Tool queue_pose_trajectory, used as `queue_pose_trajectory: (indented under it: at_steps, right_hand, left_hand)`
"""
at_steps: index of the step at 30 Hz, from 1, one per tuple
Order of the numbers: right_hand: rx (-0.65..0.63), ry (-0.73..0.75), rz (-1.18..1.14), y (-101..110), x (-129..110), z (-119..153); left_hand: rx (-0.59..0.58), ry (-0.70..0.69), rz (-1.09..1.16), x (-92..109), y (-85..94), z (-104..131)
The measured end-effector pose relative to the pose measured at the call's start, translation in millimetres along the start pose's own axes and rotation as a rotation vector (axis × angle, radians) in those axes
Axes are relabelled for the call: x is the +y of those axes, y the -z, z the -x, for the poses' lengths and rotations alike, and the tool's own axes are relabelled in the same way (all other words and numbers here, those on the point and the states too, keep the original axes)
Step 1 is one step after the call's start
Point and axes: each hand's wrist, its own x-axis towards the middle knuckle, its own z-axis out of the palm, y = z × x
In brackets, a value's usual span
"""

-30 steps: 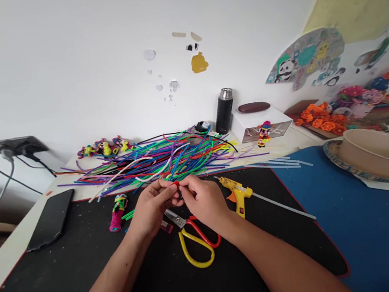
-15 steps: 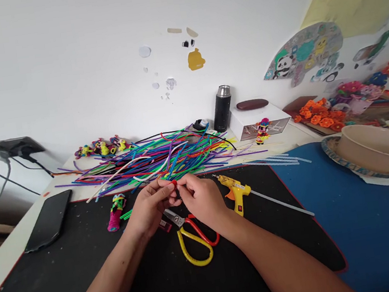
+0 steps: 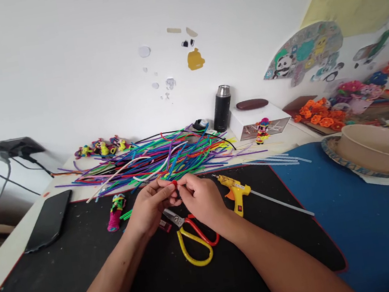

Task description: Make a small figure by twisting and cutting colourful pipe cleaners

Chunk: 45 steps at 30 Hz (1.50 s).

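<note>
A small red piece (image 3: 174, 183) is pinched between the fingertips of my left hand (image 3: 151, 202) and my right hand (image 3: 202, 198), which meet above the black mat (image 3: 157, 288). Just below them lie scissors (image 3: 196, 247) with one yellow and one red handle, their blades partly under my hands. A yellow glue gun (image 3: 236, 192) with a clear glue stick is right of my right hand. Left of my left hand lies a small pink and green figure (image 3: 116, 213). Behind my hands spreads a heap of coloured pipe cleaners (image 3: 181, 155).
A phone (image 3: 49, 220) lies at the left. Along the back are small figures (image 3: 101, 147), a black thermos (image 3: 222, 108) and a white box (image 3: 261, 119). A beige bowl (image 3: 380, 145) and orange flowers (image 3: 319, 115) stand at the right, with loose glue sticks (image 3: 279, 160) nearer.
</note>
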Motion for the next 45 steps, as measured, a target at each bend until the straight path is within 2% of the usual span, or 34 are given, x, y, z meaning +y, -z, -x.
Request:
queue_pose_trajectory:
  at_steps: [7,16,19,28,39,45]
  right_hand:
    - [-0.010,-0.051,-0.131,-2.4,1.4,0.0]
    - [-0.110,-0.318,-0.609,1.3,-0.6,-4.8]
    - [-0.134,-0.341,-0.695,2.6,-1.8,-6.4]
    - [-0.177,-0.387,-0.833,0.2,-0.1,-7.0]
    - [-0.149,-0.490,-1.014,-6.5,-5.0,-3.3]
    - [-0.135,-0.514,-1.046,-9.8,-4.8,-2.8]
  left_hand:
    - [0.009,-0.002,0.008,2.1,-1.5,0.5]
    - [0.005,-0.029,0.067,1.2,2.4,0.1]
    - [-0.004,-0.032,0.065,1.7,1.1,0.5]
    - [-0.021,-0.024,0.039,3.7,-2.5,2.1]
    - [-0.023,0.003,0.075,-2.0,-2.5,-0.4]
    - [-0.010,-0.068,0.005,-4.1,-2.3,-0.7]
